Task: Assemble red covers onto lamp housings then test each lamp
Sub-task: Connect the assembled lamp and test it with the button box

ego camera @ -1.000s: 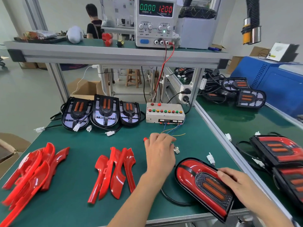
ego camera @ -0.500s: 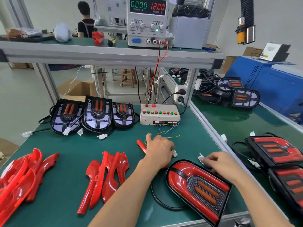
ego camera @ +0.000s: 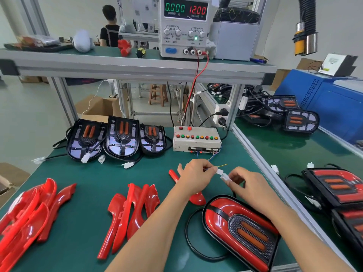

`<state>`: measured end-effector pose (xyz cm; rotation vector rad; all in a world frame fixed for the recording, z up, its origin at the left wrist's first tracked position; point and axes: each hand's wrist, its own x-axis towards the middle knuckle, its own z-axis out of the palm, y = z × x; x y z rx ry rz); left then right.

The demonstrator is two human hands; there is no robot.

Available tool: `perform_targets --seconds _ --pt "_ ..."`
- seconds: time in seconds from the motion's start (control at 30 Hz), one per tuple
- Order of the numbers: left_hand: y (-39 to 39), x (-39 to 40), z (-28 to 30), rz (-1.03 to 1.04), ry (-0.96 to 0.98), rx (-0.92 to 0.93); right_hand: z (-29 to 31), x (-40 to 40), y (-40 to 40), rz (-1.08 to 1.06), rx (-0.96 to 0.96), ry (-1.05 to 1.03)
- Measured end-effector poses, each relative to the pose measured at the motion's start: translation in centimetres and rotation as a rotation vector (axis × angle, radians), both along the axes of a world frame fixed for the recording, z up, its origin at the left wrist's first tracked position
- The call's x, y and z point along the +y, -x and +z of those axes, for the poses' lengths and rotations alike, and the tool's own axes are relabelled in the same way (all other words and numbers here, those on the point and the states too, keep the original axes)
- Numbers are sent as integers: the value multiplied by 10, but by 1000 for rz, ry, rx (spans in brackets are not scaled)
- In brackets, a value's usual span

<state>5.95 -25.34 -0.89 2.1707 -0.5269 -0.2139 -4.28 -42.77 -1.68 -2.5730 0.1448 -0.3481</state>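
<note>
Both hands (ego camera: 223, 178) pinch white connectors (ego camera: 223, 174) just beyond the assembled lamp (ego camera: 238, 230).

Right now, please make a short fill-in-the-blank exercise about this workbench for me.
1. The power supply shows a voltage of ____.
2. Behind the loose red covers, ____ uncovered lamp housings stand in a row.
3. Both hands pinch small ____ plugs.
4. The finished lamp lies under the ____ forearm.

Answers: 12.00; three; white; right

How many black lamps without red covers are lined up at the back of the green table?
3. They stand side by side left of the button box: the left lamp, the middle lamp and the smaller-looking right lamp. None looks hidden behind them.
</note>
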Motion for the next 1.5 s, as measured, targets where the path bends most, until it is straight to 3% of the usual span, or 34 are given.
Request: perform_targets --seconds 0.57,1.07,1.13,1.37,1.5 --pt "2 17 9 -133 19 32 5 10 5 111 -242 304" --pt "-1 18 2 -263 183 73 15 19 10 104 -236 287" --pt "1 16 -3 -239 149 9 15 19 10 89 -225 280" --pt "4 17 -5 -273 -70 -469 12 20 10 77 -137 265" --pt "2 15 -3 -360 -81 -558 11 20 7 89 -113 281"
